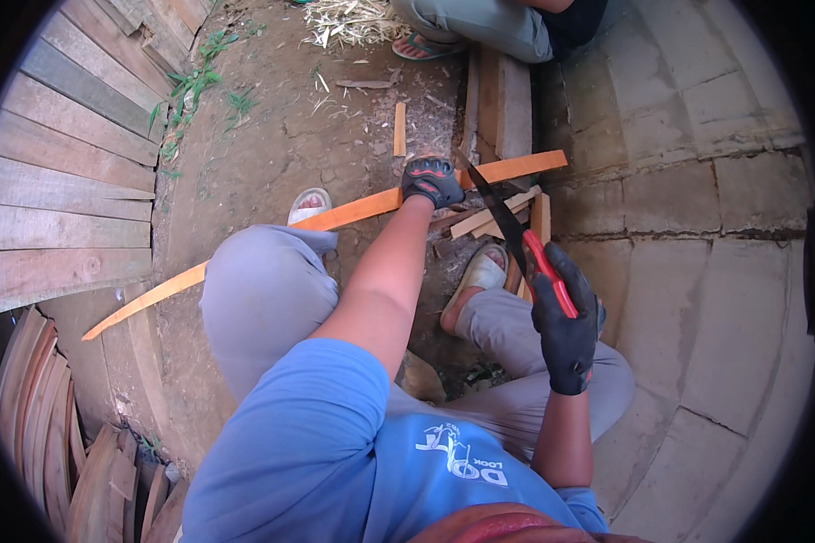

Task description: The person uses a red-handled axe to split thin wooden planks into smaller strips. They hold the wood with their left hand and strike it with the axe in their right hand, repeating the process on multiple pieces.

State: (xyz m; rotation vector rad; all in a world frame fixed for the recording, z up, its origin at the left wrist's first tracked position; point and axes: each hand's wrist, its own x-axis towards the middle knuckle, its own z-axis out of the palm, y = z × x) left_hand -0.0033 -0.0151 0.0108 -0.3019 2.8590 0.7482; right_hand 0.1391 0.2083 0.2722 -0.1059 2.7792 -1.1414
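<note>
In the head view, the left arm reached forward, nearly straight, and its gloved left hand [433, 181] pressed down on a long wood strip [353, 213], knuckles up. Its fingers were curled over the strip and close together; the thumb could not be made out. The right arm was bent at the elbow, with the gloved right hand [563, 321] raised before the right knee [607, 385], fingers wrapped around the red handle [540, 252] of a saw [498, 201]. The dark blade slanted forward and left across the strip, just right of the left hand; whether its teeth touched wood could not be told.

The strip ran slantwise from the lower left, past the left knee [263, 285], to a right end beside the block surface [661, 204]. Offcuts [496, 215] crowded in beneath the blade. Dirt ground [272, 118] gave room between the strip and a row of planks [72, 190] at left. Ahead, beams [503, 104] and another person's leg [498, 27] bounded the space.
</note>
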